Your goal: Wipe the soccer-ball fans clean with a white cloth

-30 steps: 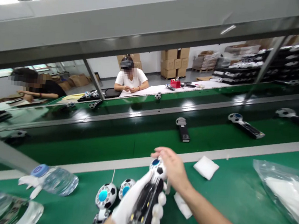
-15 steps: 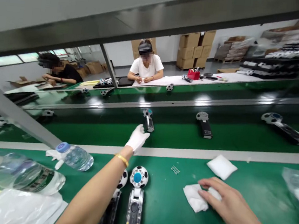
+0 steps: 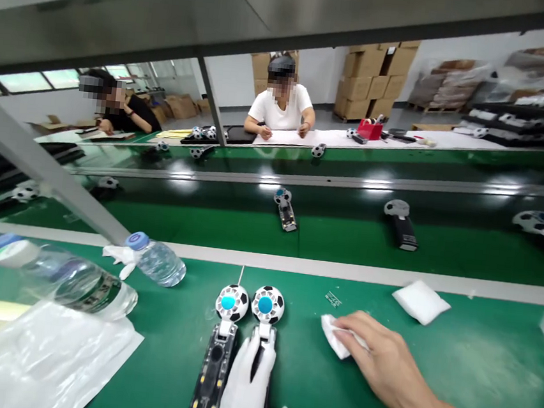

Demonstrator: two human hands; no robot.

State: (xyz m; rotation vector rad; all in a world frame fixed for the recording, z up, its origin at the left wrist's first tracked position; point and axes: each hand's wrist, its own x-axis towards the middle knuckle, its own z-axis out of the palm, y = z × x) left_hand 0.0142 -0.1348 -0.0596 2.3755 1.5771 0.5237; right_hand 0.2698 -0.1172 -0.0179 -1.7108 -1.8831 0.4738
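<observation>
My left hand (image 3: 247, 384), in a white glove, lies stretched over the handle of a football-headed device (image 3: 268, 305). Its fingers are extended and its thumb stands apart; part of that handle is hidden beneath it. Close by on the left is a matching football-headed device (image 3: 215, 365), with a blue disc in its black-and-white head and a dark handle with small yellow spots. My bare right hand (image 3: 382, 359) is closed on a folded white cloth (image 3: 333, 338), resting on the green bench. A white pad (image 3: 421, 302) lies beyond the right hand.
Water bottles (image 3: 158, 260) and a white plastic bag (image 3: 45, 362) occupy the left side. Past the pale strip (image 3: 323, 270), more football-headed devices (image 3: 285, 210) lie on a green belt. A slanted post (image 3: 49, 170) rises at left. Two people sit across the line.
My left hand has drawn back from the belt to the near device. My right hand now grips the cloth, shifted slightly left. The view has shifted; the belt device shows a different face.
</observation>
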